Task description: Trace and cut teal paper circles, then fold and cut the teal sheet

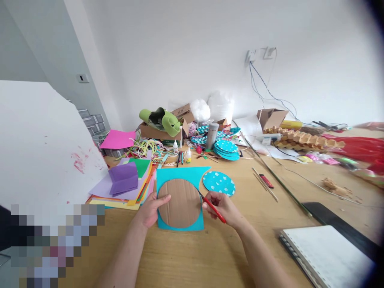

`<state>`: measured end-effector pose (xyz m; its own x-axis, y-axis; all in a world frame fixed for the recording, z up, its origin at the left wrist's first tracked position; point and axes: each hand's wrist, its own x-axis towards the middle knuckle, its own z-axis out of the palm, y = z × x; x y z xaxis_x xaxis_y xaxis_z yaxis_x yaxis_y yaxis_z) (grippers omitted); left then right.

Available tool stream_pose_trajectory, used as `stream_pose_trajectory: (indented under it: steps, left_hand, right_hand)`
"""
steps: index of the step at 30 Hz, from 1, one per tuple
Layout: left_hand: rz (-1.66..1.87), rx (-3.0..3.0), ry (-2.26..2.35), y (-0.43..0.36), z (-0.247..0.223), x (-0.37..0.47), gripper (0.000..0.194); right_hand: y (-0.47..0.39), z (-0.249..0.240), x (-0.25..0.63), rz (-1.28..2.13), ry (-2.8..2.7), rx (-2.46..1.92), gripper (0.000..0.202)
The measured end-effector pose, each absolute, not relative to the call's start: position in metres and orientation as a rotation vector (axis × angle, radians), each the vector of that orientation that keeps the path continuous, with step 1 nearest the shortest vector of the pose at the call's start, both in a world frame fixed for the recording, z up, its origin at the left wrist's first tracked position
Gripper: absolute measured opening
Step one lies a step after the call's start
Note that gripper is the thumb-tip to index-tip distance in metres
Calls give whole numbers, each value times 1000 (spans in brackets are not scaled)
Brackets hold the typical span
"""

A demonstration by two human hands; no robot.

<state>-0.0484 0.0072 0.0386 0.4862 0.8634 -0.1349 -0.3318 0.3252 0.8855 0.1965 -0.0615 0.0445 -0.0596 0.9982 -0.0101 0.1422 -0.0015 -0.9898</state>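
Note:
In the head view a round piece of cardboard lies against a larger sheet of blue paper. My left hand grips both at their left edge, thumb on top of the cardboard and fingers underneath. Red-handled scissors are in my right hand, their blades at the right edge of the disc, touching the blue paper. The paper's top right corner has a curved cut edge. Just beyond my right hand lies a blue disc with pale spots.
Coloured paper sheets are stacked at left. Behind stand glue bottles, a grey flask and a pile of spotted blue discs. To the right lie a red cutter, thin sticks and a spiral notebook.

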Motion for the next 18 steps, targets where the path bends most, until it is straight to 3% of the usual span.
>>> stream_pose_trajectory:
  steps: [11, 18]
  left_hand:
    - [852, 900, 687, 7, 39, -49, 48]
    - [828, 949, 670, 7, 37, -49, 42]
  right_hand:
    - [-62, 47, 196, 1188, -1327, -1353, 49]
    - [-62, 45, 198, 1190, -1343, -1353, 48]
